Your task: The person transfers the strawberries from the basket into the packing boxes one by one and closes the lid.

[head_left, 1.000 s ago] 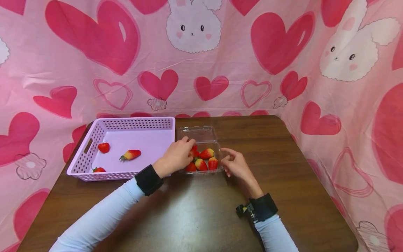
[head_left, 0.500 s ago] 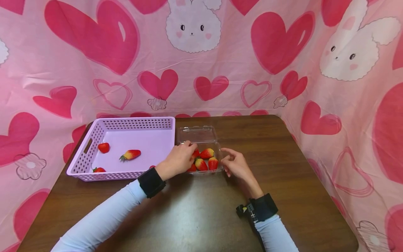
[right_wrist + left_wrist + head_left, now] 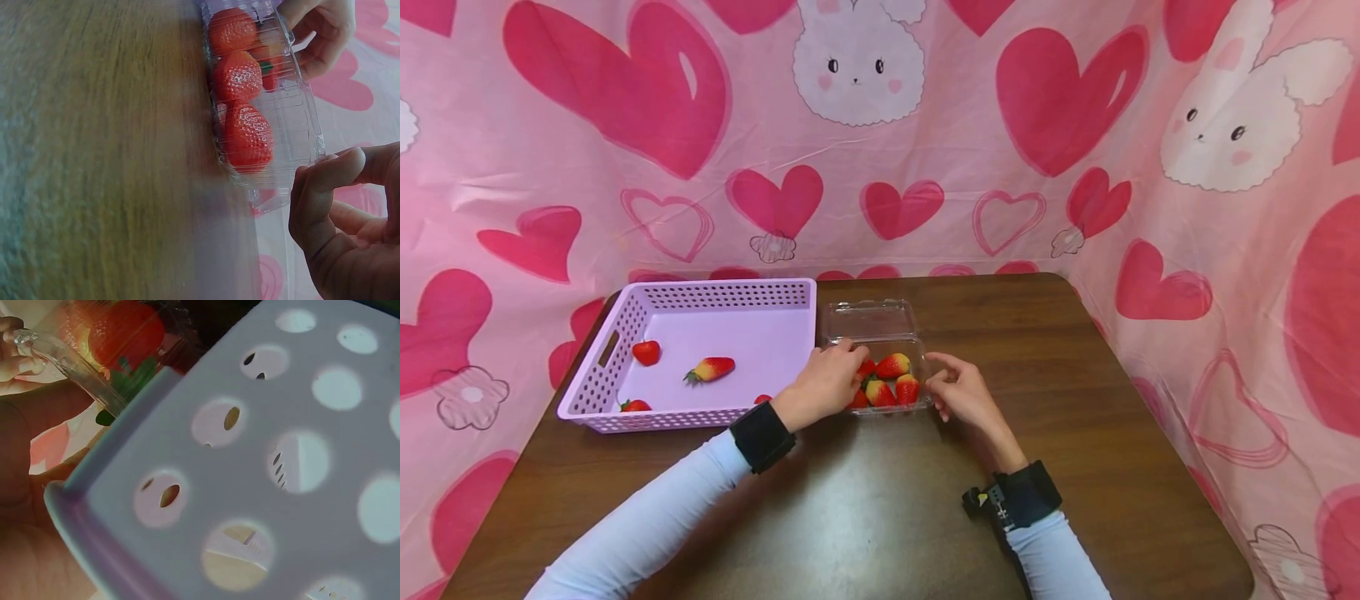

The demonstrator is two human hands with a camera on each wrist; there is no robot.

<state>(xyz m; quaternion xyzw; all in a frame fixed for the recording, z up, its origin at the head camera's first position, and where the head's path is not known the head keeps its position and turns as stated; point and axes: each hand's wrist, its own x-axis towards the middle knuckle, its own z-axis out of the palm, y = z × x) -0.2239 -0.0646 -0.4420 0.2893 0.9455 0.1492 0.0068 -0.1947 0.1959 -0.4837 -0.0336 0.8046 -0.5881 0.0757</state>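
A clear plastic clamshell container [image 3: 922, 343], lid folded back, holds several strawberries [image 3: 892, 366]. My left hand [image 3: 826, 379] grips its left rim, fingers bent over the edge; part of the fruit is hidden beneath them. The left wrist view has the clear rim [image 3: 78, 372] between finger and thumb, with a red strawberry [image 3: 128, 334] behind. On the opposite side, my right hand [image 3: 962, 392] pinches the container's right rim with thumb and forefinger. The right wrist view gives these bent fingers [image 3: 315, 194] at the rim, and strawberries [image 3: 249, 134] through the wall.
Left of the container stands a lilac perforated basket [image 3: 730, 293] with a few strawberries [image 3: 711, 369] scattered in it. Its wall [image 3: 250, 450] fills much of the left wrist view. Both rest on a brown wooden table [image 3: 880, 508] before a pink heart-patterned cloth [image 3: 902, 150].
My left hand has drawn back slightly left and toward me, from over the strawberries to the container's left edge. The right hand stays at the right rim.
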